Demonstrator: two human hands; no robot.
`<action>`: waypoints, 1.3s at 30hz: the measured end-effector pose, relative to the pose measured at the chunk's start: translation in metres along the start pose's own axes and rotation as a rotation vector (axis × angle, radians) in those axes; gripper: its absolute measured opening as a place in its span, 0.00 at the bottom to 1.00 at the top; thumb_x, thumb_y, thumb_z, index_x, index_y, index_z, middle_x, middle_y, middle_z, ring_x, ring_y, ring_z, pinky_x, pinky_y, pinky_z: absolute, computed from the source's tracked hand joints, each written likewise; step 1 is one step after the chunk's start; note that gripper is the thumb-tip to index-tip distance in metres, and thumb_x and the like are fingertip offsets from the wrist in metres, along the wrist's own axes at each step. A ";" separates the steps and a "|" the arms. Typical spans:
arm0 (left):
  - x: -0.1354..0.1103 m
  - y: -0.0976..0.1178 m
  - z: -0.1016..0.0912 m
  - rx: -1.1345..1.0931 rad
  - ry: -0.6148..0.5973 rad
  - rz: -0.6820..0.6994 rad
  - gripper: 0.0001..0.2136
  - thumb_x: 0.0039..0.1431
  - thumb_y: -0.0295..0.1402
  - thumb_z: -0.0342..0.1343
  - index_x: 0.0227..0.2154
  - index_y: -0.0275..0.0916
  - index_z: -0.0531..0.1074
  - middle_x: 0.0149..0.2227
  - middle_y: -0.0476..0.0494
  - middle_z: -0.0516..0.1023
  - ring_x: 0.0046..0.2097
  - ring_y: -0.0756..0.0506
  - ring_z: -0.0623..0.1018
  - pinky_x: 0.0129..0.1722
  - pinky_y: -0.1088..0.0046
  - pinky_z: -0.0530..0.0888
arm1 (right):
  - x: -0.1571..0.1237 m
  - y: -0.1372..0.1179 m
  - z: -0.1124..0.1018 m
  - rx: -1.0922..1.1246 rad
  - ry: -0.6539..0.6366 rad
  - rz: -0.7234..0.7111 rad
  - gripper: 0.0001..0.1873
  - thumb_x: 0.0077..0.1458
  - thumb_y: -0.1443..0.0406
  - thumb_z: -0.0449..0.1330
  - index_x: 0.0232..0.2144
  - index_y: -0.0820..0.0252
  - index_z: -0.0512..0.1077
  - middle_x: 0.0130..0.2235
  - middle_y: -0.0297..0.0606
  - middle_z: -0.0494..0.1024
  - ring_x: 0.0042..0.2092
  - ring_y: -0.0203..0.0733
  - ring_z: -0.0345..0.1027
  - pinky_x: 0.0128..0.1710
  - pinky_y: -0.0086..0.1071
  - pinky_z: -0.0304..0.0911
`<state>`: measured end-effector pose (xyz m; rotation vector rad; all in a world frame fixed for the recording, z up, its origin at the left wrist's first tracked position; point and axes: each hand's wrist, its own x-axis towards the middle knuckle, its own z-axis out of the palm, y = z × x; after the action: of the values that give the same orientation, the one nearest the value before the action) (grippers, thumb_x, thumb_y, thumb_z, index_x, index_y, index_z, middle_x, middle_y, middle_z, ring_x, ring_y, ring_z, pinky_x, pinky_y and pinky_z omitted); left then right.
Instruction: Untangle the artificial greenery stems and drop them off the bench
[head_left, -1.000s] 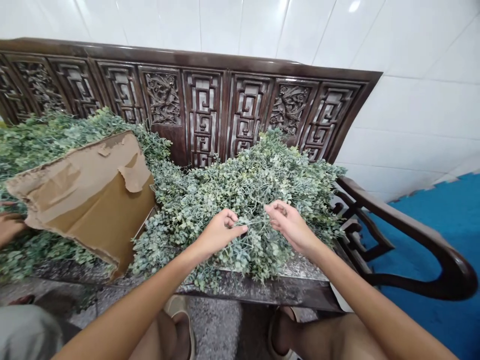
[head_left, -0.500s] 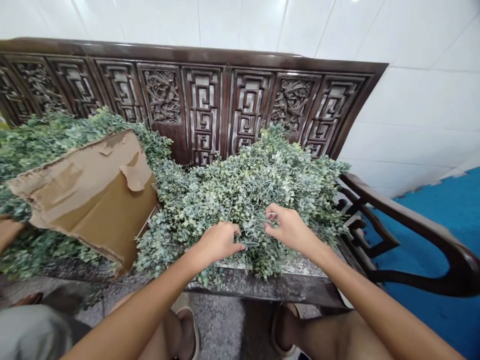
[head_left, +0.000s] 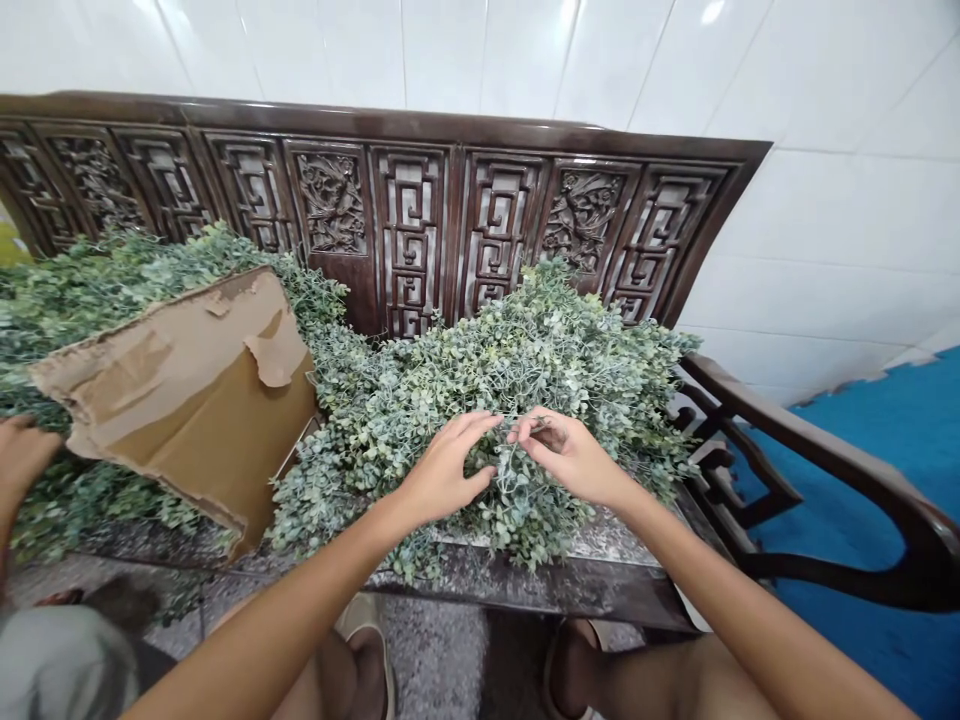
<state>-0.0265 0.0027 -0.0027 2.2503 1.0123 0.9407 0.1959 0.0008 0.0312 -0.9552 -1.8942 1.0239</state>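
Observation:
A heap of artificial green leafy sprigs point(head_left: 517, 360) lies on a dark carved wooden bench point(head_left: 420, 200). Both my hands are in the heap near its front edge. My left hand point(head_left: 442, 470) has its fingers curled around a clump of sprigs point(head_left: 506, 485). My right hand point(head_left: 570, 455) pinches a thin stem of the same clump, fingertips almost touching those of the left.
A torn cardboard box point(head_left: 187, 390) lies on its side among more greenery point(head_left: 90, 290) at the left. Another person's hand point(head_left: 22, 455) reaches in at the far left edge. The bench armrest point(head_left: 825, 460) curves at the right above a blue floor mat point(head_left: 885, 440).
My hands dipped lower into the heap half a second ago, then rose and came closer together on one clump. The other person's hand at the left moved up and inward.

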 end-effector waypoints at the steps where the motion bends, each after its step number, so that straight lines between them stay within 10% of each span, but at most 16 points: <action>1: 0.002 -0.001 0.002 -0.043 -0.016 -0.016 0.29 0.57 0.31 0.57 0.62 0.46 0.61 0.62 0.39 0.66 0.63 0.37 0.66 0.63 0.55 0.62 | 0.001 -0.002 0.000 0.043 -0.015 -0.005 0.06 0.62 0.61 0.58 0.32 0.55 0.68 0.39 0.40 0.77 0.43 0.45 0.71 0.46 0.40 0.65; 6: 0.006 0.004 0.015 -0.292 0.033 -0.127 0.34 0.51 0.31 0.63 0.60 0.44 0.57 0.48 0.41 0.75 0.51 0.40 0.75 0.55 0.59 0.69 | 0.004 -0.001 0.002 0.243 0.073 -0.036 0.14 0.60 0.59 0.62 0.26 0.55 0.63 0.38 0.38 0.73 0.39 0.42 0.69 0.40 0.37 0.68; 14: 0.010 0.021 0.033 -0.710 0.020 -0.316 0.33 0.48 0.30 0.66 0.54 0.45 0.54 0.54 0.38 0.71 0.46 0.45 0.77 0.42 0.69 0.73 | 0.003 -0.007 0.009 0.269 0.155 0.044 0.29 0.50 0.55 0.70 0.18 0.55 0.52 0.34 0.39 0.75 0.45 0.49 0.73 0.50 0.43 0.67; 24: 0.012 0.021 -0.001 -0.471 -0.016 -0.337 0.17 0.60 0.46 0.57 0.49 0.45 0.72 0.48 0.45 0.76 0.49 0.42 0.75 0.51 0.63 0.70 | 0.004 0.017 -0.009 0.212 0.398 0.199 0.30 0.45 0.49 0.71 0.15 0.55 0.55 0.27 0.35 0.75 0.39 0.48 0.74 0.42 0.39 0.67; 33: 0.009 0.008 -0.009 0.006 -0.055 -0.180 0.10 0.61 0.35 0.52 0.43 0.44 0.73 0.40 0.47 0.78 0.32 0.45 0.75 0.41 0.66 0.71 | 0.004 0.022 -0.023 0.375 0.122 0.430 0.29 0.54 0.38 0.57 0.24 0.56 0.69 0.33 0.40 0.82 0.30 0.41 0.68 0.29 0.34 0.63; 39: 0.007 0.003 -0.005 0.113 0.052 -0.123 0.09 0.58 0.34 0.55 0.42 0.42 0.71 0.46 0.42 0.72 0.46 0.41 0.74 0.51 0.62 0.69 | 0.004 0.028 -0.025 0.559 -0.015 0.445 0.32 0.59 0.37 0.47 0.22 0.56 0.61 0.42 0.42 0.81 0.36 0.41 0.71 0.32 0.32 0.63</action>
<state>-0.0253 0.0076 0.0052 2.2353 1.2407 0.9142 0.2230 0.0230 0.0170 -1.0401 -1.3025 1.7094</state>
